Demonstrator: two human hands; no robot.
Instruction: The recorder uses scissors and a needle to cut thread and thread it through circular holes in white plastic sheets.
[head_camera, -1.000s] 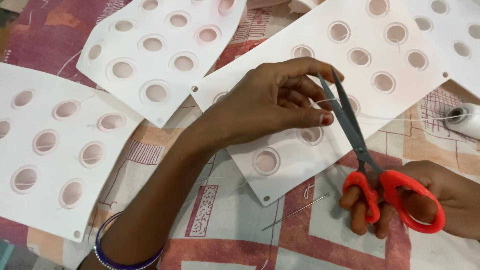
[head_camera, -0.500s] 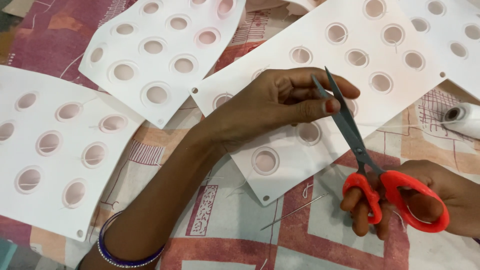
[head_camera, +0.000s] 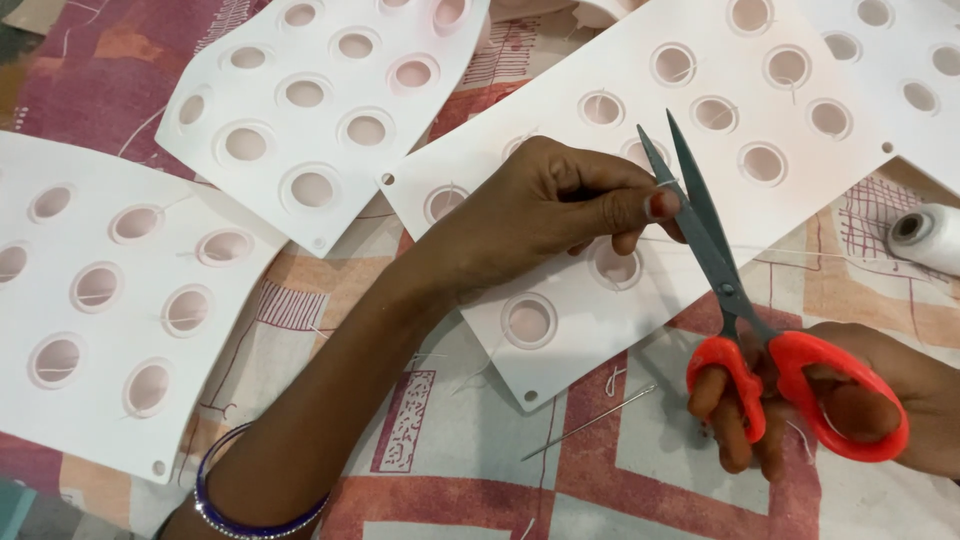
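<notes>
Red-handled scissors (head_camera: 745, 330) in the right hand (head_camera: 860, 400), blades slightly parted beside the left hand (head_camera: 560, 205) pinching white thread (head_camera: 800, 252); cutting seems underway, needing taut thread between blades.

No package, sign or screen lay in view. The nearest thing to a label was a small upright rectangular patch (head_camera: 403, 420) printed on the cloth (head_camera: 660, 490), at about seven o'clock from the centre, pale with a maroon border and maroon marks.
</notes>
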